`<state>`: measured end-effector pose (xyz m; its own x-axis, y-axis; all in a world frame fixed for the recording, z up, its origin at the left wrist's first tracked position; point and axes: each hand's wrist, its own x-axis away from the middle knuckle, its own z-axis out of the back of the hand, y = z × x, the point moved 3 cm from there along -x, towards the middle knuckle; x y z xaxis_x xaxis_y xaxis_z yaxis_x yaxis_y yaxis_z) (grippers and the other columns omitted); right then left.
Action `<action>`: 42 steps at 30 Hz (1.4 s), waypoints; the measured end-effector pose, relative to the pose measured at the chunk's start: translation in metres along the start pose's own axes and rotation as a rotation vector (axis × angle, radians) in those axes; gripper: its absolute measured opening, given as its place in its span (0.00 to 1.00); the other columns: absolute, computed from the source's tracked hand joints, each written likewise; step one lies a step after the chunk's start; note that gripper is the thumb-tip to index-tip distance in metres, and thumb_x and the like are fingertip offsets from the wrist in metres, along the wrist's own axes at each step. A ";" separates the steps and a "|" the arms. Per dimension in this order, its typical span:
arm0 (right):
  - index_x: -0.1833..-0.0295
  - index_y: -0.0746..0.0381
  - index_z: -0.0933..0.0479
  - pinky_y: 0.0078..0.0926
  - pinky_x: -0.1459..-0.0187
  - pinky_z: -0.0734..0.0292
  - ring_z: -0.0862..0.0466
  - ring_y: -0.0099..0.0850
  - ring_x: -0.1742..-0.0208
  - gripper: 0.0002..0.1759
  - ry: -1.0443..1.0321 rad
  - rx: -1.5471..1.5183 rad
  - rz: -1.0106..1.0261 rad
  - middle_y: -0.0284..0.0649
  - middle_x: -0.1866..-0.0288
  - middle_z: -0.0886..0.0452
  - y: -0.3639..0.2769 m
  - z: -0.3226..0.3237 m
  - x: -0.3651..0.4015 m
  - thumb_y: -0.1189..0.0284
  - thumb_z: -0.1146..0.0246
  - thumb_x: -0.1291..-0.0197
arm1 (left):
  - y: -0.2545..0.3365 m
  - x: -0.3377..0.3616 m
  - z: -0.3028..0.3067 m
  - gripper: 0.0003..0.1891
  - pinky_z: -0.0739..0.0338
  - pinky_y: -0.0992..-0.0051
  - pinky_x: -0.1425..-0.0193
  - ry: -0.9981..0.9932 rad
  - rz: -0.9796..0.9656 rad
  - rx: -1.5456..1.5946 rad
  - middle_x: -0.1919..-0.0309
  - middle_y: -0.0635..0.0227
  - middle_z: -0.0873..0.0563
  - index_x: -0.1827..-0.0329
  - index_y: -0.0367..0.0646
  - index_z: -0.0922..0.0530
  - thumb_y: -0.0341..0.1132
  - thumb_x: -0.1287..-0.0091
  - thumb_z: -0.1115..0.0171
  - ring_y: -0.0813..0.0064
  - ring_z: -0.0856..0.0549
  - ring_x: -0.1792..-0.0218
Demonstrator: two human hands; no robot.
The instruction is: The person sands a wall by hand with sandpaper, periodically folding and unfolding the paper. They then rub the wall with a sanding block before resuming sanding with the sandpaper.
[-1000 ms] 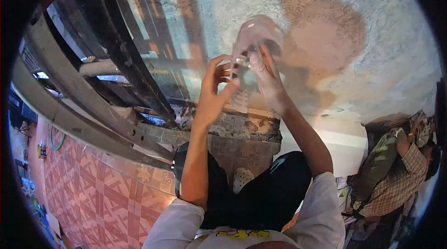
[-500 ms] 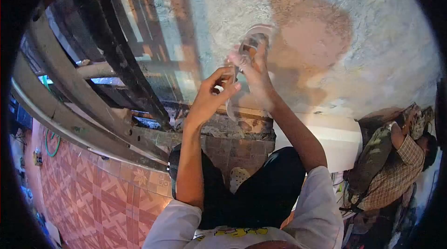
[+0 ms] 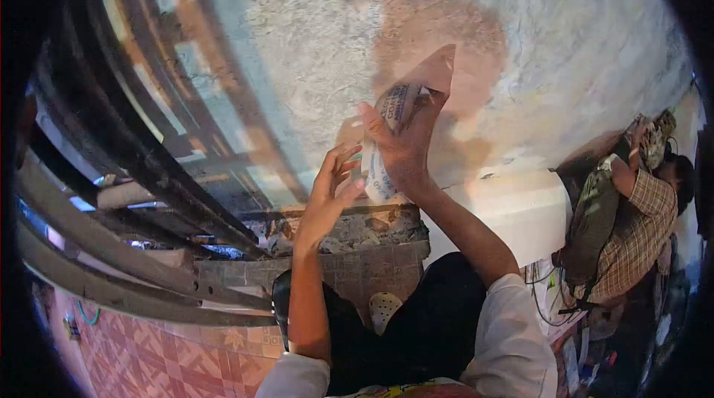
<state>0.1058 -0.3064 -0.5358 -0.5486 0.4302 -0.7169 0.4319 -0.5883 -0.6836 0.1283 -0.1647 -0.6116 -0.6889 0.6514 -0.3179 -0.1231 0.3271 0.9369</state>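
Right hand [image 3: 405, 151] clutches printed plastic bag [image 3: 396, 104], lettering blurred; left hand [image 3: 327, 201] open beside.

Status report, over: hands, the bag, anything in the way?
Right hand shut on plastic bag. Left hand open, beside its lower end. Concrete surface behind, nothing blocking.

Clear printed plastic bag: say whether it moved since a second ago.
Yes. The clear printed plastic bag was at the left edge of the reddish-brown patch; now it overlaps its lower middle.
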 end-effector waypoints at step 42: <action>0.35 0.78 0.36 0.49 0.32 0.44 0.32 0.57 0.33 0.25 1.162 0.628 -0.111 0.69 0.35 0.33 0.174 0.187 -0.115 0.68 0.52 0.28 | -0.055 -0.035 0.025 0.14 0.26 0.66 0.45 0.681 -0.190 -0.095 0.56 0.62 0.16 0.53 0.41 0.23 0.42 0.27 0.51 0.67 0.17 0.52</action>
<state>0.1105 -0.5863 -0.5465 0.5043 0.6432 -0.5761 -0.1500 -0.5918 -0.7920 0.1765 -0.1883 -0.6555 -0.9385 0.0066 -0.3452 -0.3262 0.3113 0.8926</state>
